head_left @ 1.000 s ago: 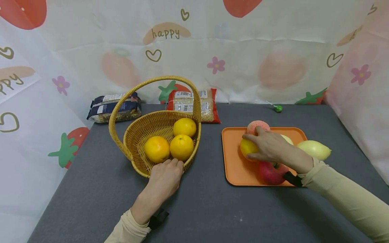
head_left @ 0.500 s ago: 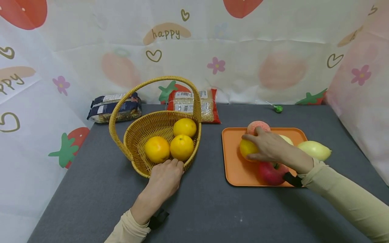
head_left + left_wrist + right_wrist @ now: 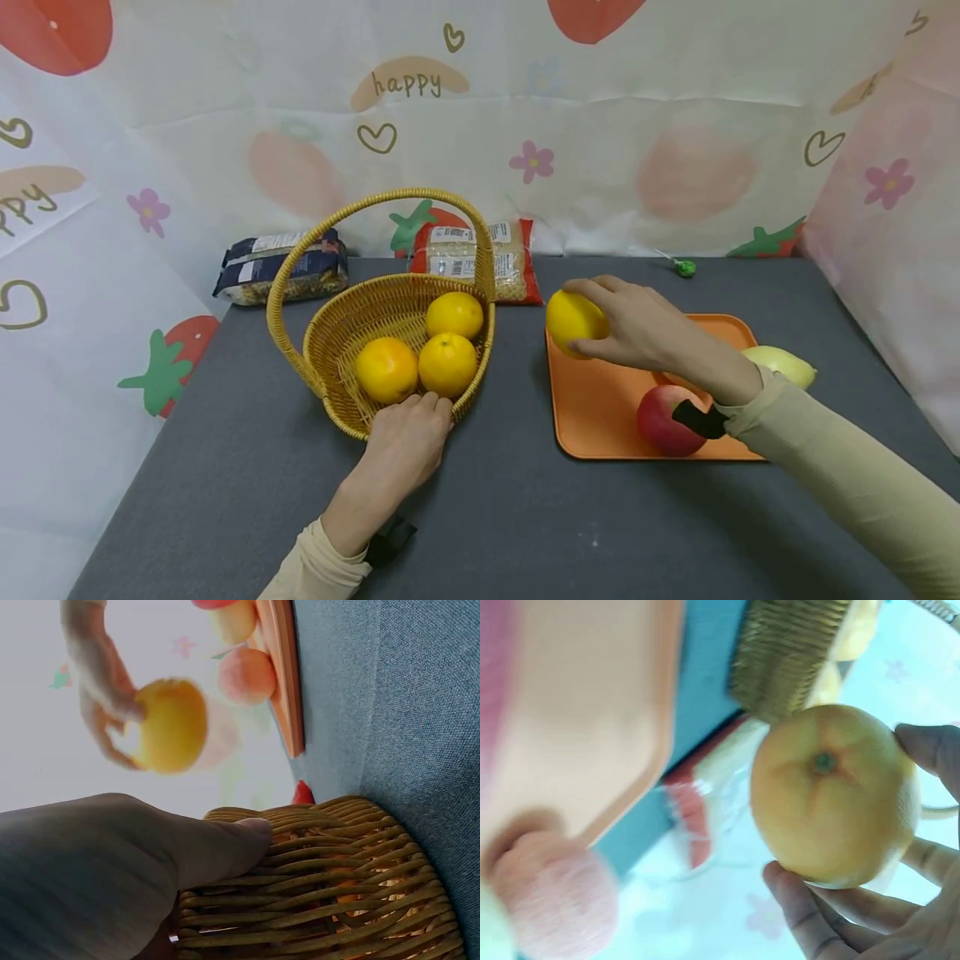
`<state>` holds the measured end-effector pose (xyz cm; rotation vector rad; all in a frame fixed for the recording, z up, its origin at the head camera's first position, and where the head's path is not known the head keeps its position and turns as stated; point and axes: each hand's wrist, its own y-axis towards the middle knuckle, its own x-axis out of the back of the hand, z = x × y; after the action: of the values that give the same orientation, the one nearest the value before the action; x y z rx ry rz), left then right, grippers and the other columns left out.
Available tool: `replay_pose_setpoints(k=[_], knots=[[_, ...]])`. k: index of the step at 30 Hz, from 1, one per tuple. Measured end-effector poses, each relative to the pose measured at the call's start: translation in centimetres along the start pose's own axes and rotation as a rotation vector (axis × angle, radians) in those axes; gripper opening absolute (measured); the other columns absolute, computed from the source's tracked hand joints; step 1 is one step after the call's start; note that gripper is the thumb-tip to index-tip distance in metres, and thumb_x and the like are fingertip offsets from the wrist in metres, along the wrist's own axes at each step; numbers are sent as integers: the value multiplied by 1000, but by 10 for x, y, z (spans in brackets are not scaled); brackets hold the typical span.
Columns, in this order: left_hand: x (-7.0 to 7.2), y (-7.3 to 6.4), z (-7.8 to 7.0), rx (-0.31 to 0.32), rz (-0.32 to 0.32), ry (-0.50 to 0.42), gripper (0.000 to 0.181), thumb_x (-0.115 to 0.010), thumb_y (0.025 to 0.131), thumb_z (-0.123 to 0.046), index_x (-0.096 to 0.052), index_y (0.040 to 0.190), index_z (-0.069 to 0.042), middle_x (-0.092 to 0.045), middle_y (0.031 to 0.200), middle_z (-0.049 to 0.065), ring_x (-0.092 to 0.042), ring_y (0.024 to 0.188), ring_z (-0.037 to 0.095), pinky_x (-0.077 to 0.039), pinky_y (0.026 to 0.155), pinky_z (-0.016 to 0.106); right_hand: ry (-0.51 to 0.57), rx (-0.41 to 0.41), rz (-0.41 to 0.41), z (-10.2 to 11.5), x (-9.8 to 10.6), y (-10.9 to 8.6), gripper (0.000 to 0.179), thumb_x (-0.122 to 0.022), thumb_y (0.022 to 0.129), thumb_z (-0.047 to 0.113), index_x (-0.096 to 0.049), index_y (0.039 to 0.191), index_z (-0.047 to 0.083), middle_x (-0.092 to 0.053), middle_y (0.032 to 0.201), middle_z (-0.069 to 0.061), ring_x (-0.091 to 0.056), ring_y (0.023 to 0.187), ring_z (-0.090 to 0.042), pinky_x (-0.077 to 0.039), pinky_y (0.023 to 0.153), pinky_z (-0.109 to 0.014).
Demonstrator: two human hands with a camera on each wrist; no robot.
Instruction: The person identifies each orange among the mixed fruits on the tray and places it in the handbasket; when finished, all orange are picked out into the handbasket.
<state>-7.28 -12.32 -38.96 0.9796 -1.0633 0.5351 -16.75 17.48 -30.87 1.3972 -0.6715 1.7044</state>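
My right hand [image 3: 641,329] holds an orange [image 3: 573,323] above the left edge of an orange tray [image 3: 592,417]. In the right wrist view, thumb and fingers curl round this orange [image 3: 836,795], its stem end showing. My left hand [image 3: 408,442] grips the near rim of a woven basket [image 3: 375,312]; in the left wrist view its thumb [image 3: 232,844] lies over the wicker. Several oranges [image 3: 386,369] sit inside the basket. A red apple [image 3: 663,421] lies on the tray. A pink peach [image 3: 555,900] at the tray's far side is hidden behind my right hand in the head view.
A pale yellow fruit [image 3: 783,367] lies at the tray's right edge. Behind the basket are a dark blue bag [image 3: 288,271] and a red-edged clear bag [image 3: 517,267]. A small green lollipop-like item [image 3: 684,268] lies at the back. A printed cloth wall [image 3: 525,200] closes off the far side.
My right hand has lifted the orange off the tray and moved it left and up. The left hand and the basket have stayed in place.
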Motion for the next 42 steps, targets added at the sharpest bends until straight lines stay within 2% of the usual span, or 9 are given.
replay_pose_setpoints(k=[6,11,15,24,29,33,38,42], knots=[[0,1,0,-1,8,-2,30,-74,85,-19,-53,66,-11,-46,60,1,-49,53,17,-41,45,30,60,77,-104,28,7,17,67,-71,84,43,-45,141,20,-53,132,-13,-60,89,-27,-52,73,-39],[2,2,-1,1,7,-11,30,-75,85,-19,-53,67,-10,-45,60,1,-50,53,17,-42,46,30,73,183,-190,44,5,30,67,-73,84,41,-46,142,21,-50,132,-17,-59,76,-27,-53,68,-36],[4,3,-1,-1,2,-11,30,-75,85,-19,-53,66,-10,-45,60,1,-49,53,17,-42,46,30,85,234,-221,51,2,38,67,-73,84,37,-47,143,23,-46,131,-19,-58,70,-26,-53,66,-34],[4,2,0,-15,-13,3,31,-77,83,-19,-52,65,-11,-44,59,0,-47,51,15,-39,44,28,119,236,-200,76,-4,58,71,-73,82,37,-44,145,21,-42,127,-20,-57,68,-24,-53,66,-31],[4,1,0,-11,10,-4,31,-78,82,-20,-53,66,-10,-44,59,0,-47,51,15,-39,44,27,117,255,-202,91,-12,69,69,-73,82,36,-44,142,19,-43,126,-19,-56,70,-23,-53,66,-31],[4,1,1,-9,28,-8,30,-78,82,-20,-54,67,-10,-44,59,0,-48,51,15,-40,44,27,113,268,-238,98,-21,78,70,-74,82,39,-45,142,19,-46,125,-17,-55,74,-23,-52,65,-31],[5,1,1,-9,30,-10,30,-78,82,-19,-54,66,-10,-44,59,0,-47,51,15,-39,44,27,49,296,-311,106,-32,90,66,-75,81,43,-50,137,18,-52,118,-13,-55,86,-23,-50,71,-33],[4,2,0,-8,24,-14,30,-77,82,-19,-53,66,-10,-44,59,0,-48,52,15,-40,45,27,25,329,-338,111,-39,97,52,-71,87,34,-55,133,14,-55,111,-12,-53,88,-23,-49,72,-31]])
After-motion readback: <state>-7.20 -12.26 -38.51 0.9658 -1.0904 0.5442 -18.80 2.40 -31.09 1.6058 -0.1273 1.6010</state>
